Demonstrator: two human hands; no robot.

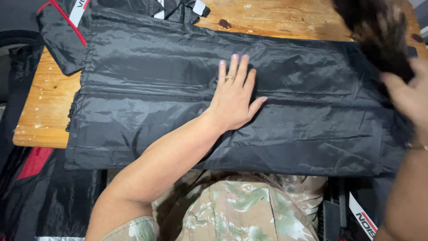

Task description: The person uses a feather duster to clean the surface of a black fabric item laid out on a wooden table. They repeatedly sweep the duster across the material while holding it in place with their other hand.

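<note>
1. Seen from above, looking down at a wooden table [47, 111]: worn orange-brown boards, scuffed pale in spots, with a dark round stain near the far edge.
2. Spread across most of the table, a large black sheet [147, 80] of thin, shiny, slippery-looking fabric, folded into a long flat rectangle with crisp lengthwise creases and fine wrinkles; near edge hanging slightly over the table's near edge, left edge short of the table's left edge.
3. Resting palm down near the middle of the sheet, the left hand [232, 100]: flat and wide, fingers together and pointing to the far edge, thumb spread to the right, a thin ring [229, 78] on one finger, bare forearm reaching in from the near edge.
4. At the table's right edge, the right hand [408, 96], blurred; fingers bent around a dark brown, fuzzy-looking clump [379, 33] above the far right corner; grip too blurred to tell for sure.
5. At the far left corner, a smaller black pouch [60, 38] of similar glossy fabric with red piping, partly off the table.
6. Below the near edge, a green-and-cream patterned garment [232, 209], soft and matte.
</note>
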